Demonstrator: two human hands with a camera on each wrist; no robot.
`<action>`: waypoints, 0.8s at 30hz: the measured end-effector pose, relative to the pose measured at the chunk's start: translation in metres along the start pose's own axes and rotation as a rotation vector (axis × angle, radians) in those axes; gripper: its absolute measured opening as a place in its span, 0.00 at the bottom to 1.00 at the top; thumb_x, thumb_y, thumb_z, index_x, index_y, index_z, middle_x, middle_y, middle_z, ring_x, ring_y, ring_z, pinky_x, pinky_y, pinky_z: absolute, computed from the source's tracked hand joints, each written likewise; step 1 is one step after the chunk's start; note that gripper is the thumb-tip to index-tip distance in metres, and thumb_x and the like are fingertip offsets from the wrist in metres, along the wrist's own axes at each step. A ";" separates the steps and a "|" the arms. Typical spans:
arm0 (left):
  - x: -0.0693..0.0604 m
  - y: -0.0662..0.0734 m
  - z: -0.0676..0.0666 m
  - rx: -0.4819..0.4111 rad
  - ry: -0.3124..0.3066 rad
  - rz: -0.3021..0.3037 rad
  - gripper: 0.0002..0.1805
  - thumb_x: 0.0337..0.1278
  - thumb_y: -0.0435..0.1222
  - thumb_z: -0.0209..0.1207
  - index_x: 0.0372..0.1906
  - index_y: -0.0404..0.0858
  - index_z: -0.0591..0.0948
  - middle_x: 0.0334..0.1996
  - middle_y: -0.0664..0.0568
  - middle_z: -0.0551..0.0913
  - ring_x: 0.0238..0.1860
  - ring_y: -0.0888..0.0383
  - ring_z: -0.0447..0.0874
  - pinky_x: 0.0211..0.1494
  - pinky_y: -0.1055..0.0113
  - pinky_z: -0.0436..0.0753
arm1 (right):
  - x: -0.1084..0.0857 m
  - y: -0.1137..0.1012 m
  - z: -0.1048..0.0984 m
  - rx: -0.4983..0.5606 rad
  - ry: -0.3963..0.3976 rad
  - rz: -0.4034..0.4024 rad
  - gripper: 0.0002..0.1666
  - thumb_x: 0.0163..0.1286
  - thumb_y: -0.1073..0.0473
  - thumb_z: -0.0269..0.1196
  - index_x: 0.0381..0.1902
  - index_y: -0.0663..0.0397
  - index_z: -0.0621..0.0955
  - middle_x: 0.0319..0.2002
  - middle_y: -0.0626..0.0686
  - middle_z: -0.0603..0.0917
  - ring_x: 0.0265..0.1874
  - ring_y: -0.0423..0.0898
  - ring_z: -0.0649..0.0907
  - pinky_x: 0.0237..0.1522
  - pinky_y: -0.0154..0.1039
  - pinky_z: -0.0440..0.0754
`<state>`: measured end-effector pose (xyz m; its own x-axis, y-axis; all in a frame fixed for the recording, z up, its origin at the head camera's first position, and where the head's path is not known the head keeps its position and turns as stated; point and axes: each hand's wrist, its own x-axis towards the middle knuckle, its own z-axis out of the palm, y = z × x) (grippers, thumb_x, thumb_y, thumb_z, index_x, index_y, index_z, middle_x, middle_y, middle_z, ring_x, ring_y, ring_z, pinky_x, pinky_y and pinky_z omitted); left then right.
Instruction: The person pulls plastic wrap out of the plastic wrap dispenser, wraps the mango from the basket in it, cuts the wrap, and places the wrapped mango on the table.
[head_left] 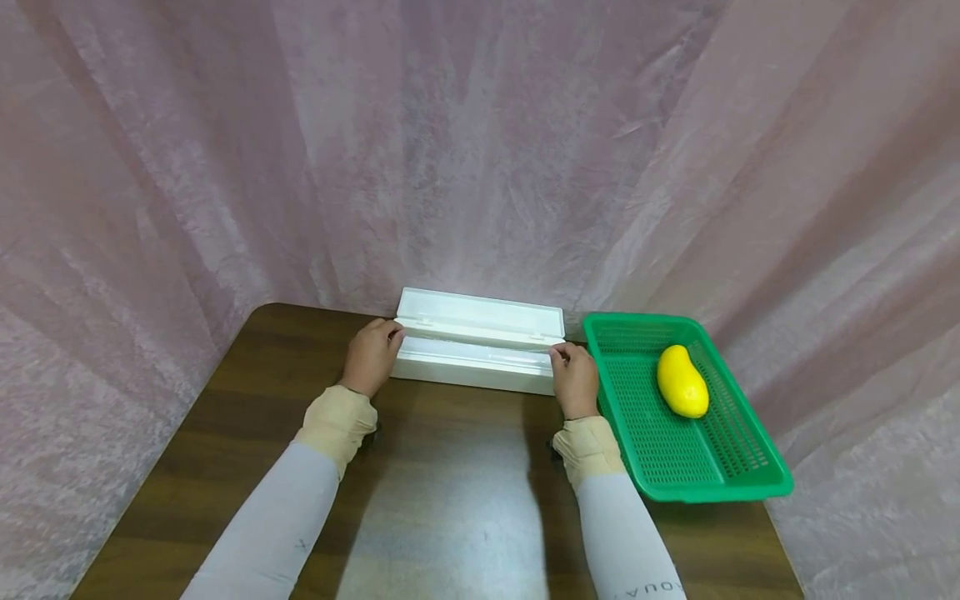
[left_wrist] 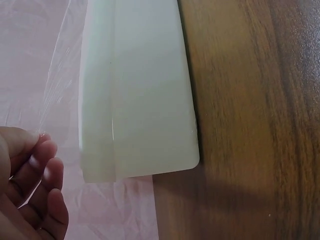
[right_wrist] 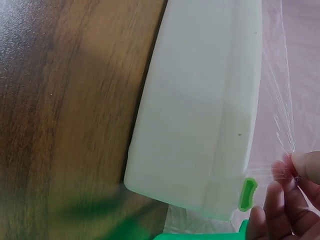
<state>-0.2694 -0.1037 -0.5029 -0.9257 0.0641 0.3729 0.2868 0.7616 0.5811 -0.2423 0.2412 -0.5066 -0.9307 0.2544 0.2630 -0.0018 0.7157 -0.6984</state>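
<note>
A long white cling film dispenser (head_left: 472,374) lies near the table's back edge, its hinged lid (head_left: 480,310) raised. Clear cling film (left_wrist: 61,60) stretches up out of the box. At the left end my left hand (head_left: 371,354) pinches one corner of the film between thumb and forefinger. My right hand (head_left: 576,379) pinches the opposite corner, where the cling film (right_wrist: 282,110) gathers into creases. In the right wrist view a small green piece (right_wrist: 247,194) sits on the dispenser's end, close to the right fingers.
A green plastic basket (head_left: 780,482) stands to the right, beside the right forearm, with a yellow mango (head_left: 682,382) in it. The brown wooden table (head_left: 247,433) ends at a pink curtain (head_left: 480,150) behind the dispenser.
</note>
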 end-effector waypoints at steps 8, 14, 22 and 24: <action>0.002 -0.001 0.000 -0.001 0.021 0.016 0.12 0.71 0.36 0.58 0.46 0.32 0.86 0.38 0.40 0.86 0.38 0.44 0.85 0.45 0.51 0.82 | 0.001 -0.003 -0.004 0.017 -0.003 -0.017 0.15 0.78 0.56 0.58 0.49 0.61 0.85 0.46 0.63 0.84 0.43 0.59 0.83 0.44 0.54 0.82; 0.005 -0.001 -0.001 -0.014 0.015 0.012 0.13 0.73 0.38 0.56 0.47 0.32 0.86 0.40 0.41 0.86 0.41 0.45 0.85 0.47 0.51 0.82 | 0.002 -0.004 -0.006 0.014 0.045 -0.074 0.12 0.76 0.60 0.59 0.45 0.63 0.85 0.41 0.62 0.84 0.37 0.58 0.82 0.38 0.52 0.80; 0.005 0.000 -0.003 -0.028 0.013 0.015 0.14 0.74 0.39 0.56 0.46 0.33 0.85 0.44 0.40 0.87 0.45 0.44 0.85 0.50 0.50 0.82 | 0.004 -0.006 -0.012 0.012 0.019 -0.065 0.14 0.77 0.57 0.59 0.46 0.61 0.85 0.41 0.62 0.85 0.39 0.58 0.82 0.42 0.52 0.80; 0.005 -0.001 -0.003 -0.021 0.025 0.020 0.13 0.74 0.39 0.56 0.45 0.33 0.85 0.44 0.40 0.87 0.45 0.44 0.85 0.49 0.50 0.82 | 0.004 -0.007 -0.013 0.008 0.016 -0.070 0.14 0.77 0.56 0.59 0.46 0.61 0.85 0.40 0.62 0.85 0.38 0.57 0.82 0.42 0.52 0.80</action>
<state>-0.2737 -0.1056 -0.4991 -0.9134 0.0628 0.4021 0.3104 0.7467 0.5884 -0.2415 0.2457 -0.4922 -0.9223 0.2138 0.3219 -0.0701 0.7267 -0.6834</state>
